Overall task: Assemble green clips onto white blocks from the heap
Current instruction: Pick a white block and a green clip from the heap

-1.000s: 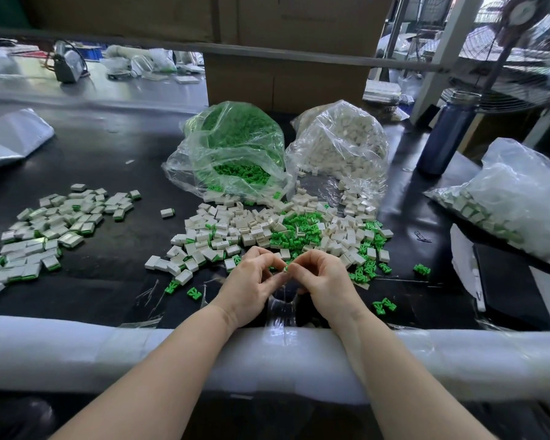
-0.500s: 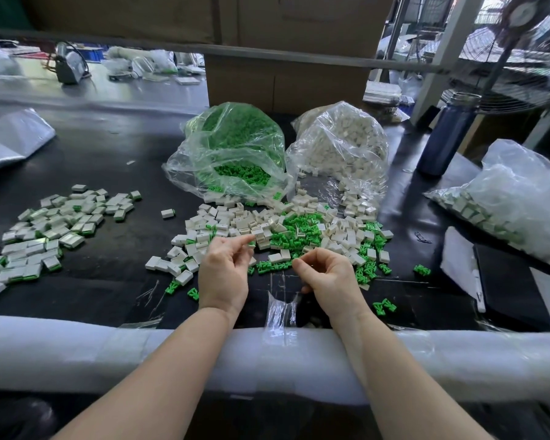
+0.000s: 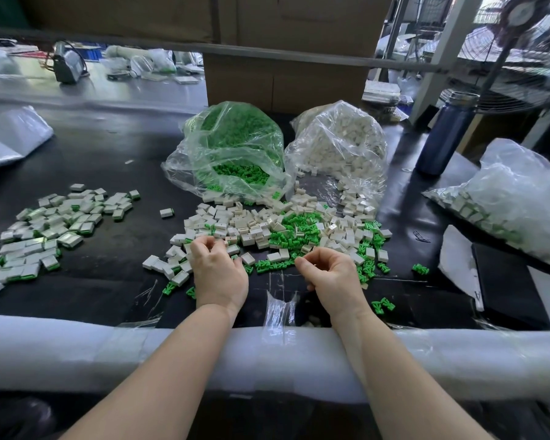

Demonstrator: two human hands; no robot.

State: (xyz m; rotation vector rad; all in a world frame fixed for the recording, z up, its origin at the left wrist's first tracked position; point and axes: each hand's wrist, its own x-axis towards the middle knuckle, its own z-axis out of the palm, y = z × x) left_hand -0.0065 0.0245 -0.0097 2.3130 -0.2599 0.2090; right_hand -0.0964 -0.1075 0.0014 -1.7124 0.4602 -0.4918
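- Head view, centre: my left hand point(image 3: 218, 274) sits at the near-left edge of the mixed heap of small white plastic blocks point(image 3: 251, 228), fingers curled down onto them. Can't tell if a block is actually pinched yet; knuckles hide it.
- My right hand point(image 3: 331, 274) is lower centre-right, thumb & forefinger curled toward each other by the row of small green plastic clips point(image 3: 272, 265). Looks like it's pinching smth tiny, but I can't tell what, if anything.
- Risk: blocks & clips are jumbled together mid-frame, so I could grab two pcs at once, or a block facing the wrong way, and the clip won't seat.
- Risk: loose clips lie near the padded white table edge point(image 3: 108, 350), lower frame. A careless wrist sweep prob knocks them off.
- Risk: finished white-and-green pieces point(image 3: 45, 230) are piled left of frame, well apart from the heap. Tossing one short would mix it back w/ raw parts.
- Risk: clear plastic bag of green clips point(image 3: 229, 154), upper centre, gapes open toward the heap; a nudge could spill more.
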